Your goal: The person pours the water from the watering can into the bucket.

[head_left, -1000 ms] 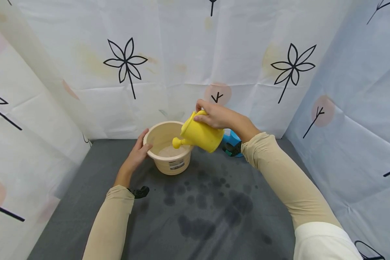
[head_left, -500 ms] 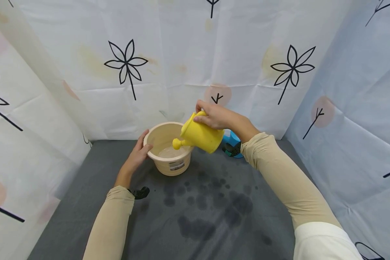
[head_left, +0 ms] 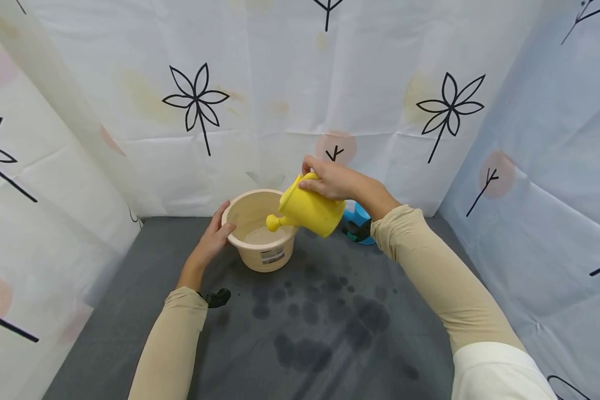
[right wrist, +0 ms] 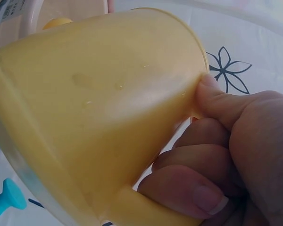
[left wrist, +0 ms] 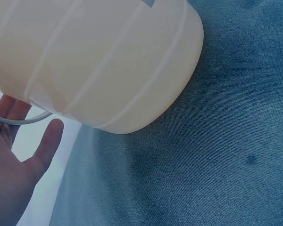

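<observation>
My right hand (head_left: 330, 179) grips the handle of a yellow watering can (head_left: 312, 211), fingers curled round it and thumb near the can's rim. The can is tipped left, its spout head (head_left: 273, 223) over the opening of a cream plastic bucket (head_left: 264, 258). Water drops cling to the can's side (right wrist: 118, 87) in the right wrist view. My left hand (head_left: 214, 236) holds the bucket's left rim, thumb over the edge and other fingers outside. A grey wire handle (left wrist: 21, 121) crosses those fingers in the left wrist view. The bucket stands on the dark grey cloth, slightly tilted.
Dark wet spots (head_left: 310, 353) mark the grey tabletop (head_left: 240, 344). A blue plastic object (head_left: 362, 211) stands behind my right wrist, partly hidden; its flared knob (right wrist: 12, 193) shows in the right wrist view. White printed cloth walls (head_left: 280, 83) enclose the back and sides.
The head view has tipped up very slightly. Both hands, the watering can and the bucket keep the same places relative to each other.
</observation>
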A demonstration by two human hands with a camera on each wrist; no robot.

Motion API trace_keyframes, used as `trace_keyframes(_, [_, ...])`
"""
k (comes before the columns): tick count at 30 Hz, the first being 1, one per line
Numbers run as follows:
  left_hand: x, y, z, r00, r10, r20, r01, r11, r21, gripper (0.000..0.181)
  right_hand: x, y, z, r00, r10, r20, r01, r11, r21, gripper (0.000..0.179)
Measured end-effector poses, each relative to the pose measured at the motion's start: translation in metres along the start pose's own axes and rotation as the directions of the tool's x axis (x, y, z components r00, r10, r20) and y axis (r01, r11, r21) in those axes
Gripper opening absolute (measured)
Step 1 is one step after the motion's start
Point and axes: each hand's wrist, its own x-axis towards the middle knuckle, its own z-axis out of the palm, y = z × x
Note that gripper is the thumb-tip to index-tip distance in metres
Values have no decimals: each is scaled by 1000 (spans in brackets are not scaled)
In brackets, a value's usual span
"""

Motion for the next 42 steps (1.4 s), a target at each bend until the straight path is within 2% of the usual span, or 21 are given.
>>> trace_keyframes(12, [1,-1,1,1000,5,-3,-5,1000,-14,71,0,-1,0,1000,2,-4,-2,1000,-4,29])
trace_keyframes(22, [-4,2,-2,1000,5,1,-5,1000,-13,72,2,-5,2,1000,-4,3,4,1000,-12,30])
trace_keyframes(28, [1,-3,-2,1000,28,14,-27,998,-48,73,1,-3,1,1000,4,-7,-4,1000,-18,29])
trace_keyframes(33, [2,-4,-2,999,39,7,-38,998,-44,72,1,-1,1,1000,-23,-13,23,999,-28,29])
trace_keyframes(42, [1,-3,-2,999,11,31,-10,999,-37,72,-1,-1,1,1000,-2,-10,2,1000,-17,29])
